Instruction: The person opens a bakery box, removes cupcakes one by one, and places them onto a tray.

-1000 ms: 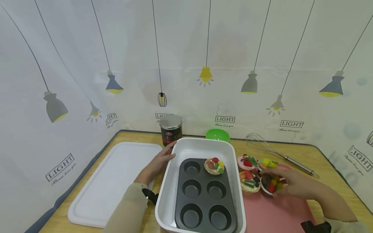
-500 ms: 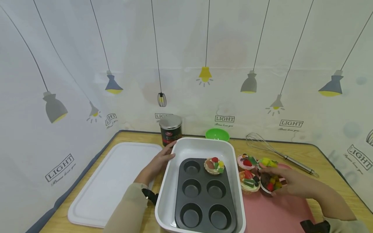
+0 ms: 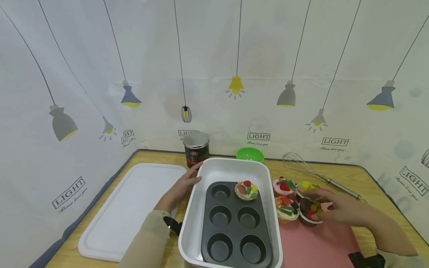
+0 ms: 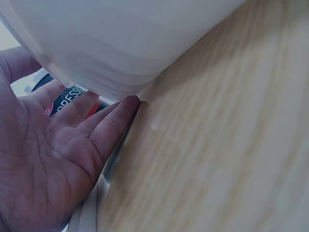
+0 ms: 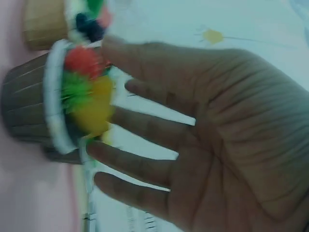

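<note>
My left hand (image 3: pixel 179 189) rests its extended fingers against the outer left side of a white rectangular basin (image 3: pixel 189 223); its palm faces the basin in the left wrist view. Inside the basin lies a dark muffin tin (image 3: pixel 234 230), with a fruit tart (image 3: pixel 246 191) in its far right cup. Over a brown-cupped fruit tart (image 3: pixel 309 211) hovers my right hand (image 3: pixel 345 209). In the right wrist view its fingers are spread and fairly straight, thumb by the red topping of the brown cup (image 5: pixel 26 99). Contact there cannot be told. Other tarts (image 3: pixel 286 209) sit close beside it.
A pink board (image 3: pixel 318 245) lies under the tarts. Behind it is a wire whisk (image 3: pixel 321 176). At the back stand a green bowl (image 3: pixel 250 155) and a dark espresso can (image 3: pixel 196 149). A white board (image 3: pixel 134 212) lies on the left.
My right hand has lifted slightly off the brown-cupped tart, its thumb moving up from the cup's rim. That tart stays in place. The left hand and basin have not moved.
</note>
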`<state>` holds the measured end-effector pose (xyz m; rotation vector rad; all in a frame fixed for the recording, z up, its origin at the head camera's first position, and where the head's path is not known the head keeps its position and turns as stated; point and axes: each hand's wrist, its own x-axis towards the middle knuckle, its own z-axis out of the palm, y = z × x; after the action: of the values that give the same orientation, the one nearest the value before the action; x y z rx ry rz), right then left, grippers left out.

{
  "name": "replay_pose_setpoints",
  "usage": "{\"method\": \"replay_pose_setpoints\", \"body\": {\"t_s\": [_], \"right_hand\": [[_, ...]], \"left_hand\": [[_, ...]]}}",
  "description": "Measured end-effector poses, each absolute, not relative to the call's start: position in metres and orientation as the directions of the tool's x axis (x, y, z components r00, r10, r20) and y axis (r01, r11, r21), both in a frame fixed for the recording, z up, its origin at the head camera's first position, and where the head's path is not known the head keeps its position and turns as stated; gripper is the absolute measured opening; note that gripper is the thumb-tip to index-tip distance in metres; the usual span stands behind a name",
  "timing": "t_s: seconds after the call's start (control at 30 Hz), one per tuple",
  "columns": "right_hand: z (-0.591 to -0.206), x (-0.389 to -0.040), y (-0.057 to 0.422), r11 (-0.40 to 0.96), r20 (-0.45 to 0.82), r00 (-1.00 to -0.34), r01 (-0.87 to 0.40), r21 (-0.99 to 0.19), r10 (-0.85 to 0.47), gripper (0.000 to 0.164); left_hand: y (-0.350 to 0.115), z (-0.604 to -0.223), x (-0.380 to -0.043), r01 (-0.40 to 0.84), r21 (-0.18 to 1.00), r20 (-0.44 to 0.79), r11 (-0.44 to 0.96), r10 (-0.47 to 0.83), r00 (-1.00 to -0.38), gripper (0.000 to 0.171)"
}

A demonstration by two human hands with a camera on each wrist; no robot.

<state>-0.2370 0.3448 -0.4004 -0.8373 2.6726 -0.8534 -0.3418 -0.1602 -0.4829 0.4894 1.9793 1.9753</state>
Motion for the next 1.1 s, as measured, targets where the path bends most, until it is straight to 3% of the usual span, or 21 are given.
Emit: {"method": "replay_pose_setpoints", "body": {"t_s": [0.17, 0.27, 0.47, 0.63, 0.9, 1.1], "right_hand": [[-0.383, -0.229, 0.316, 0.669, 0.18, -0.81, -0.568, -0.479, -0.558, 0.044], [-0.383, -0.238, 0.284, 0.625, 0.24, -0.781, -0.611, -0.486, -0.576, 0.043], [-0.402, -0.268, 0.208, 0.637, 0.178, -0.783, -0.596, -0.489, -0.596, 0.074], [-0.427, -0.282, 0.169, 0.773, 0.076, -0.843, -0.522, -0.36, -0.533, 0.099], [-0.444, -0.287, 0.155, 0.856, 0.151, -0.882, -0.469, -0.218, -0.445, 0.059], [-0.446, -0.286, 0.153, 0.841, 0.244, -0.857, -0.503, -0.2, -0.454, 0.055]], "left_hand": [[-0.164, -0.482, -0.341, 0.004, 1.0, 0.002, 0.005, 0.434, -0.901, 0.062], [-0.166, -0.481, -0.342, -0.007, 1.0, -0.006, 0.0, 0.431, -0.902, 0.062], [-0.167, -0.481, -0.342, 0.006, 1.0, 0.001, 0.01, 0.433, -0.902, 0.063], [-0.164, -0.485, -0.342, 0.026, 1.0, 0.022, 0.003, 0.452, -0.892, 0.063], [-0.158, -0.487, -0.343, 0.038, 0.998, 0.056, -0.047, 0.488, -0.871, 0.064], [-0.161, -0.484, -0.343, 0.042, 0.999, 0.051, -0.029, 0.468, -0.882, 0.064]]}}
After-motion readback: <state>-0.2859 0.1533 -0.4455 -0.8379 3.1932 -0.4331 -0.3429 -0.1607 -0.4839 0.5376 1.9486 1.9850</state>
